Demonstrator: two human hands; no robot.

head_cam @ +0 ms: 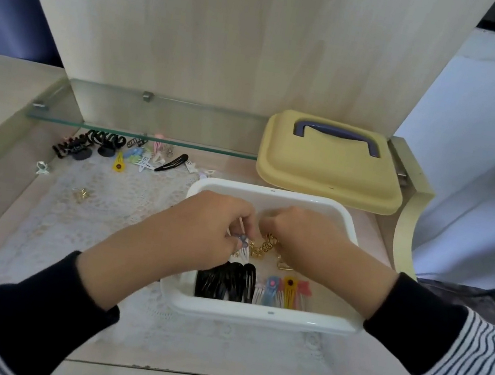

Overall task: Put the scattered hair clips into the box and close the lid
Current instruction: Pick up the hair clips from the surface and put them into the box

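Left hand (213,226) pinching blue clip (243,239) over box (266,318), right hand (303,230) gripping gold clip (266,246)

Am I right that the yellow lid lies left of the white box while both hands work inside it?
No: the head view shows the yellow lid behind the white box, to its right; left hand and right hand do work inside it.

Soft, even daylight, brightest toward two o'clock; shadows are faint. The wide lens bends the edges. Fine detail is slightly blurred throughout.
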